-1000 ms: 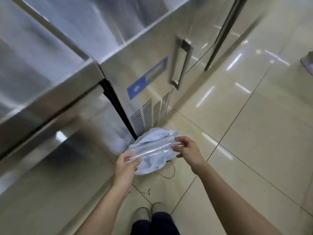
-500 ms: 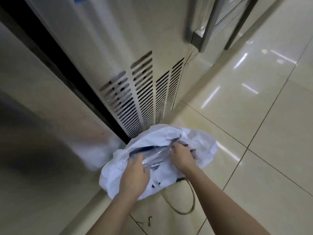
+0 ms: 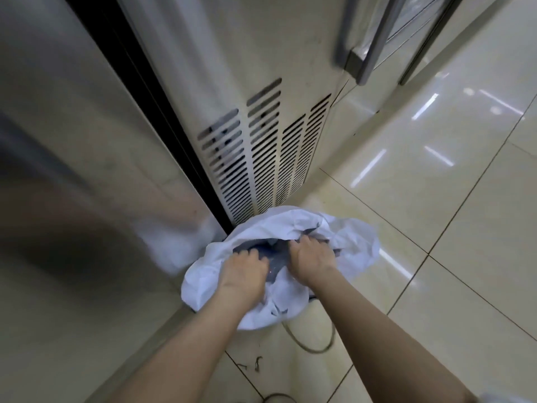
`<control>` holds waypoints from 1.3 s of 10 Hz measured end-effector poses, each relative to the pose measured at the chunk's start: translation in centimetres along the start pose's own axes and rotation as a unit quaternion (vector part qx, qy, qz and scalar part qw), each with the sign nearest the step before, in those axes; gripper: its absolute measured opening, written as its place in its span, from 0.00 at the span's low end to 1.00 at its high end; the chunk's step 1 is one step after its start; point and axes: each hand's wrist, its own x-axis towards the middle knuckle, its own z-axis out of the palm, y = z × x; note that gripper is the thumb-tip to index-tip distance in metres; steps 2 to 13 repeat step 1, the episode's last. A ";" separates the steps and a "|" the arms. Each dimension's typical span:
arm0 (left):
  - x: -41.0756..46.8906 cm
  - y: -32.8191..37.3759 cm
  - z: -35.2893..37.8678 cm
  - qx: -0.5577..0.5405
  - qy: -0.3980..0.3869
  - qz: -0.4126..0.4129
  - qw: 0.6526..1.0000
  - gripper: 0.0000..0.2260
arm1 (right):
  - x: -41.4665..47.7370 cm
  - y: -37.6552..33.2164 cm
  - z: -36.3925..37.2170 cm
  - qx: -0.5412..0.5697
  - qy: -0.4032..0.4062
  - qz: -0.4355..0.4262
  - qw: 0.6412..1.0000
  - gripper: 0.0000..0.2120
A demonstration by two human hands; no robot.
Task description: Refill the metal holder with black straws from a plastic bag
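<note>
Straws are not identifiable in the head view at this moment. The clear sleeve that was held up between both hands one second ago is now pushed down into the white bag (image 3: 351, 242), into the dark opening (image 3: 261, 253) between the hands; whether the sleeve holds straws cannot be told. The left hand (image 3: 242, 271) is pressed knuckles-up into the opening, and the right hand (image 3: 312, 257) is set just beside it, against the bag's far fold. The fingers of both hands are curled down out of sight, so the state of each grip cannot be told. The camera is also brought lower and closer than before. It is judged that bagged stock is being stowed or sorted; the metal holder is not in view, and its fill state cannot be assessed.

The bag rests on a glossy tiled floor (image 3: 450, 199), touching the foot of a steel cabinet with a louvred vent panel (image 3: 261, 158). A thin cord loop (image 3: 313, 344) lies on the floor near the bag. A door handle (image 3: 374, 39) is seen at upper right.
</note>
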 end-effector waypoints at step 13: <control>-4.3 -1.2 -3.9 -0.059 0.096 -0.003 0.994 0.16 | -3.8 0.4 -4.2 0.056 0.040 -0.028 0.997 0.18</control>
